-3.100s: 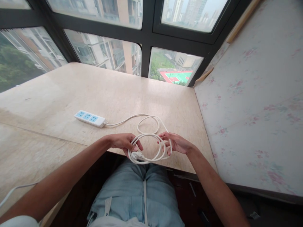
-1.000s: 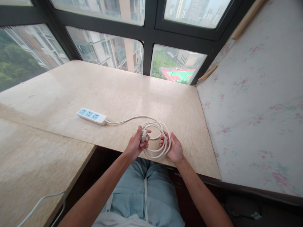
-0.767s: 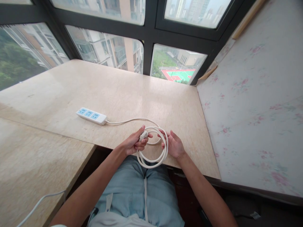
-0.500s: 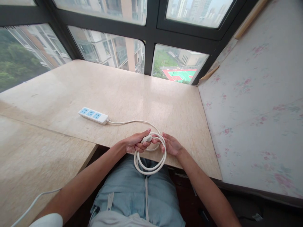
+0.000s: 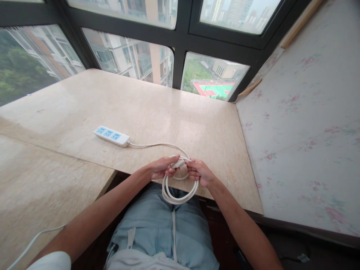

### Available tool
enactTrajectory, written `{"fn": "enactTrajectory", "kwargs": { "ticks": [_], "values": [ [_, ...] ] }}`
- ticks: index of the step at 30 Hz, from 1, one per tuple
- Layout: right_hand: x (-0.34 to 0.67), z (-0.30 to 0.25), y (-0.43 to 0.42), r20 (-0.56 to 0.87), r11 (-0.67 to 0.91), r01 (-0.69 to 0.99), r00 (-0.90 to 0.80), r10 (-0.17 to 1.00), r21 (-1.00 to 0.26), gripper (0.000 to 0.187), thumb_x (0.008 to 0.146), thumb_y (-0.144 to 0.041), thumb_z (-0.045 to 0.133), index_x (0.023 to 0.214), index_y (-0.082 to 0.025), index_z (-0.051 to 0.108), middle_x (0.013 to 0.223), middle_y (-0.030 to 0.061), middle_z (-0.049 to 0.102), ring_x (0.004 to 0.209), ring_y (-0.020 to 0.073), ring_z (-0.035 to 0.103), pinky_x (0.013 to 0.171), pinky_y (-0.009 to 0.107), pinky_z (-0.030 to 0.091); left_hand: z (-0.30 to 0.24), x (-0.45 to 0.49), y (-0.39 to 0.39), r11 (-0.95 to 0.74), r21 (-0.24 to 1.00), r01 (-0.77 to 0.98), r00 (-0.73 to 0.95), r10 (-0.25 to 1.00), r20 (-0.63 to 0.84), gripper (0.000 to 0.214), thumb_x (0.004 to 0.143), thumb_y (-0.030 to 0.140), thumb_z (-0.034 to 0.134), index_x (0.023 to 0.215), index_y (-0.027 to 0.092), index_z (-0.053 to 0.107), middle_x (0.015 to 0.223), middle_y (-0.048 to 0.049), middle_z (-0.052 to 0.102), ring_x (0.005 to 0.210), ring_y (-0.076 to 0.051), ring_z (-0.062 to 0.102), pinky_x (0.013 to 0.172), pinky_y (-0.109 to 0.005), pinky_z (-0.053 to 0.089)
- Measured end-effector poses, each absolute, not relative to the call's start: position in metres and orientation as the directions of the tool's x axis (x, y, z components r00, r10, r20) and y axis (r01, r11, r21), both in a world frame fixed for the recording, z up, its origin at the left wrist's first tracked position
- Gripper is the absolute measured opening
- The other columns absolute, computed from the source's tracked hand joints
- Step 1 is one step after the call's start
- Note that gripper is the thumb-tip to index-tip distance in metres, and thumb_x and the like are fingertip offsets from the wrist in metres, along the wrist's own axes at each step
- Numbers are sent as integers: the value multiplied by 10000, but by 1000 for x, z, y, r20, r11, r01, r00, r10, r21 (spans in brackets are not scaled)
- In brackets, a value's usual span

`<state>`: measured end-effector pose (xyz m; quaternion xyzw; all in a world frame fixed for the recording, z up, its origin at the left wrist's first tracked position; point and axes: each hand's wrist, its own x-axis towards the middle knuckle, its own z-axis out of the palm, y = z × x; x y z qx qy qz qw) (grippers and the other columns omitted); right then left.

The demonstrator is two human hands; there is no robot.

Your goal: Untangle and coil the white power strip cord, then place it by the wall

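A white power strip with blue sockets lies on the beige stone counter. Its white cord runs right into a coil that hangs over the counter's front edge, above my lap. My left hand is closed on the white plug at the top of the coil. Close against it, my right hand is closed round the coil's loops, its fingertips at the plug.
Dark-framed windows run along the back of the counter. A wall with floral paper stands on the right. A second counter slab lies at the left, with another white cable at its near edge.
The coil has been drawn tighter and now hangs lower over the edge. My two hands have come together at the plug, and the right hand has closed.
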<state>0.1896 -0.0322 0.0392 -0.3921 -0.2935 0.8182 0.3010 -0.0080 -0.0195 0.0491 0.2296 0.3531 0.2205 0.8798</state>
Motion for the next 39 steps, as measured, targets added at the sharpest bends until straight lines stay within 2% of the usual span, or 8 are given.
{"fn": "enactTrajectory", "kwargs": {
  "ticks": [7,10,17,21,26,30,34,39],
  "values": [
    [195,44,-28,-480,-725,-311,-582,656,-614,367,742,-443,749,714,-155,523,526,-112,348,386,-3,128,344,137,143,64,-21,-16,717,665,-210,658,607,-446,229,725,125,771,925,59,681,897,-117,683,608,-59,588,578,-143,505],
    [195,50,-20,-481,-757,-279,-631,608,-591,429,738,-512,732,672,-153,508,516,-110,352,385,-5,121,346,137,142,66,-22,-15,687,694,-215,638,637,-433,229,700,102,787,901,58,687,940,-146,701,647,-79,628,632,-166,529],
    [181,67,-5,-554,-697,-94,-535,638,-711,321,694,-386,789,779,-143,596,462,-132,296,374,2,121,329,134,95,67,-25,-12,656,721,-223,627,663,-410,245,662,133,823,853,65,685,886,-136,708,687,-109,664,680,-199,543],
    [176,73,2,-550,-688,-97,-527,648,-719,303,701,-372,783,792,-142,608,455,-133,294,364,0,126,323,129,100,69,-29,-11,557,784,-275,582,745,-326,219,659,175,828,792,102,671,811,-103,703,730,-152,677,711,-264,546],
    [180,73,10,-541,-714,-205,-523,658,-670,276,749,-358,751,732,-141,582,436,-133,307,343,-3,109,303,126,114,62,-40,-9,284,952,-110,249,935,-250,344,668,373,812,865,128,671,798,-74,685,733,-178,654,706,-317,523],
    [186,74,17,-537,-736,-279,-534,652,-617,264,807,-346,708,720,-130,584,424,-133,301,325,-6,100,284,119,119,47,-48,-10,69,995,70,5,998,-70,381,703,482,752,874,147,688,897,-86,698,881,-215,632,811,-334,483],
    [186,78,20,-494,-711,-374,-528,691,-595,256,853,-347,665,743,-125,598,407,-135,287,305,-3,112,272,121,123,32,-41,-14,165,978,-129,156,977,-144,479,758,547,681,1028,151,675,1026,-115,699,969,-241,633,842,-343,468],
    [182,72,16,-393,-562,-585,-402,827,-584,259,892,-356,616,761,-134,600,394,-137,274,295,4,137,274,125,151,27,-23,-29,399,762,-510,268,916,-300,462,768,513,688,1019,128,643,886,-121,715,868,-246,679,780,-345,500]
  ]
}}
